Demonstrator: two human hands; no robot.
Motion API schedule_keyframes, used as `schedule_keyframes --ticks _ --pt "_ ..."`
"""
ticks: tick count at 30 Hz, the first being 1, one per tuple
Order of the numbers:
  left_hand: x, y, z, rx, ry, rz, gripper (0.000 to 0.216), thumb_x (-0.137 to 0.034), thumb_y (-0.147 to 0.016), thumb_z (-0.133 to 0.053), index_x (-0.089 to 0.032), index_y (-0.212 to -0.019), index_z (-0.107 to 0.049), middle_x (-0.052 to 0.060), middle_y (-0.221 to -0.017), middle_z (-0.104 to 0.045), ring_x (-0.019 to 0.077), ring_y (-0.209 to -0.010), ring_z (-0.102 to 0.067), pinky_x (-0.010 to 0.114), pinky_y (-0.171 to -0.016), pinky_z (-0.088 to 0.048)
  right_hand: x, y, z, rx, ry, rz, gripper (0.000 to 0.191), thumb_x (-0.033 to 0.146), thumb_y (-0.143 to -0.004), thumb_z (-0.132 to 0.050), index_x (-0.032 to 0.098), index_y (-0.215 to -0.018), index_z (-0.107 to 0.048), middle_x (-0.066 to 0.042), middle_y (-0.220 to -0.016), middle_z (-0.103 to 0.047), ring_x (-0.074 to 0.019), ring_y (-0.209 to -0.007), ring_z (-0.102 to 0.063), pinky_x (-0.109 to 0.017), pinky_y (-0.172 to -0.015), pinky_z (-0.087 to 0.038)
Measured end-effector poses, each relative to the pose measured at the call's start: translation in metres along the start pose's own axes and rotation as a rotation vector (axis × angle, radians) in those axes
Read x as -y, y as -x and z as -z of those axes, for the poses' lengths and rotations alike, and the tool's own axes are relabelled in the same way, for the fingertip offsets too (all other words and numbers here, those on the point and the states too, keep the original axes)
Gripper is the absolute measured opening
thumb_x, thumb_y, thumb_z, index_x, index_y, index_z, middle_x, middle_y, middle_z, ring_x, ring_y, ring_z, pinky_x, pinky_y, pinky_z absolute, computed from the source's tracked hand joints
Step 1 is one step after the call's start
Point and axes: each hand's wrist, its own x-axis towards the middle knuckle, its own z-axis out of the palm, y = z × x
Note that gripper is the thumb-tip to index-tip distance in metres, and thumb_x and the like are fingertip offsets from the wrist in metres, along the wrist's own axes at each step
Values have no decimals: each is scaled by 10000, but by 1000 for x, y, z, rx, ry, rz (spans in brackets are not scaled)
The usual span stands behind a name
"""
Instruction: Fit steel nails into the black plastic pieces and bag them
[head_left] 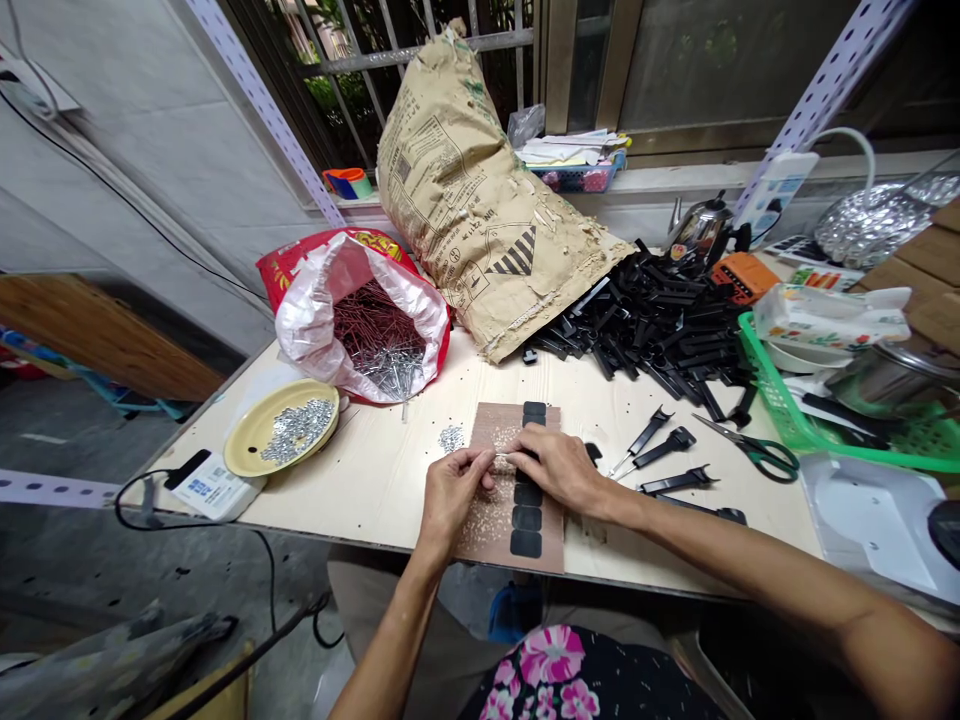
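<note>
My left hand [459, 488] and my right hand [556, 468] meet over a brown board [551, 550], with the fingertips of both pinched close together. Something thin and pale seems to sit between them, too small to make out. A column of black rounded squares [526, 543] runs down the board's right side, partly hidden under my right hand. Pale crumbs [484, 515] are scattered across the board. Just left of it lies a small heap of tiny silvery pieces [451, 438]. To the right of my right hand are several black plastic parts [666, 447], some with metal rods.
A yellow plate [238, 455] of silvery pieces and an open bag [304, 320] of thin metal rods stand left. A large paper sack [465, 200] leans behind, beside a pile of black parts [645, 310]. Scissors [772, 458] and a green basket [780, 405] are right.
</note>
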Motion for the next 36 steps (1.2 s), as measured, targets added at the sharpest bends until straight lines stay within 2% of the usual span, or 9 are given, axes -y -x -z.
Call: schedule_keyframes --ticks 4,7,15,21,24,29,33,36 --pt "6 -2 -2 57 175 126 304 -427 -683 -704 -131 -664 -636 -21 -478 -553 91 -437 -500 198 -474 -395 0 1 -2 -142 402 291 247 200 -956 -408 186 -831 -621 -37 -763 -602 -148 -728 -471 -295 -638 -281" --pt "9 -3 -2 66 242 180 325 -428 -649 -732 -121 -666 -627 -24 -489 -555 78 -417 -494 191 -453 -396 -1 -1 -2 -200 497 368 253 182 -957 -397 186 -830 -616 -32 -752 -592 -149 -697 -427 -310 -620 -244" --pt "13 -10 6 194 359 308 340 -408 -615 -771 -103 -644 -621 -26 -491 -556 50 -410 -475 183 -464 -429 -6 0 -10 -153 401 281 209 249 -953 -427 181 -840 -589 -23 -755 -582 -150 -731 -465 -289 -643 -270" --pt "10 -8 5 151 244 202 319 -411 -682 -721 -108 -660 -620 -25 -473 -559 69 -418 -505 183 -465 -405 -3 0 -8 -8 216 104 241 286 -967 -387 165 -852 -561 -22 -812 -597 -121 -713 -526 -242 -596 -312" --pt "7 -8 6 178 203 181 319 -418 -701 -699 -112 -658 -618 -25 -469 -558 79 -428 -511 190 -470 -396 -4 -1 -7 16 148 120 208 317 -958 -411 167 -923 -552 -30 -866 -600 -124 -754 -544 -227 -604 -335" --pt "5 -8 8 196 144 160 309 -415 -711 -685 -116 -661 -621 -25 -468 -556 89 -448 -515 201 -501 -406 -5 -1 -8 -5 244 167 295 311 -970 -368 157 -808 -561 -34 -789 -587 -138 -708 -528 -251 -620 -352" --pt "6 -9 9 237 118 166 306 -414 -728 -668 -119 -664 -614 -23 -471 -563 86 -445 -513 199 -502 -402 -6 1 -7 0 198 177 235 300 -966 -384 155 -901 -556 -40 -859 -576 -125 -725 -523 -230 -604 -370" --pt "5 -10 9 284 114 201 322 -428 -715 -673 -121 -645 -603 -23 -457 -560 82 -424 -500 202 -494 -406 -8 2 -8 -7 224 228 275 300 -975 -354 157 -845 -551 -39 -822 -551 -125 -710 -502 -232 -604 -373"
